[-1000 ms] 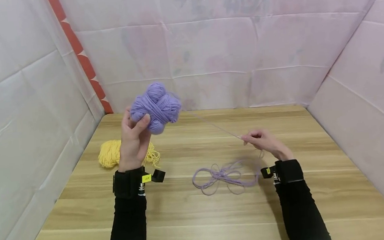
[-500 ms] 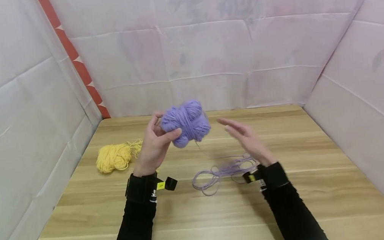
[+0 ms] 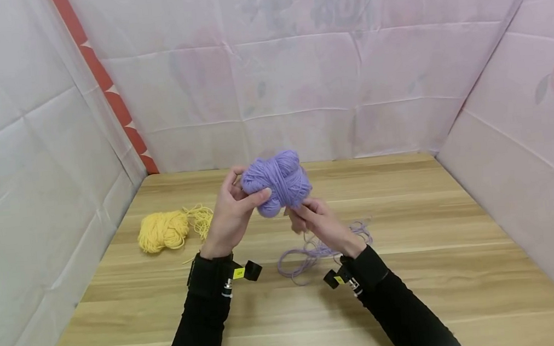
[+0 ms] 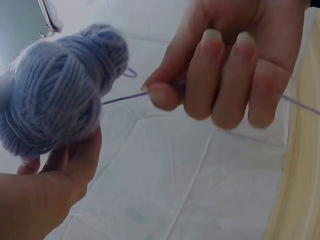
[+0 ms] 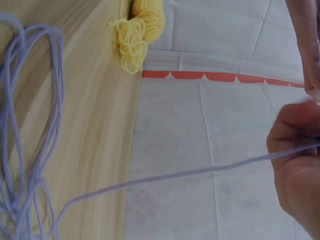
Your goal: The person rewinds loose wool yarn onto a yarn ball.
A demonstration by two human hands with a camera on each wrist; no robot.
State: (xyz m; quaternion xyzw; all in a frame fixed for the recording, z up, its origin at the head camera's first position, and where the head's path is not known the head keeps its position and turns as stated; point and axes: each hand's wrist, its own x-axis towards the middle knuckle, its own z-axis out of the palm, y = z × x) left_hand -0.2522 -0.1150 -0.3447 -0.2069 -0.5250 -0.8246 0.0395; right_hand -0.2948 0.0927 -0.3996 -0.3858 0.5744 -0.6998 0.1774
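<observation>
My left hand [image 3: 228, 215] holds a purple ball of yarn [image 3: 280, 182] up above the table, thumb on its near side. Just to the right of the ball, my right hand [image 3: 323, 224] pinches the purple strand [image 4: 125, 97] that runs out from it; the left wrist view shows its fingers curled round this strand. From the right hand the strand drops to a loose heap of purple yarn loops [image 3: 309, 255] on the table, which the right forearm partly covers in the head view.
A yellow skein of yarn [image 3: 163, 231] lies on the wooden table [image 3: 280, 326] at the left, its loose loops [image 3: 200, 219] partly behind my left hand. White sheeting [image 3: 293, 78] stands round the back and sides of the table.
My left hand has brought the purple ball rightward and lower. My right hand let its grip on the strand go, reached in left with straight fingers, and now pinches the strand close to the ball.
</observation>
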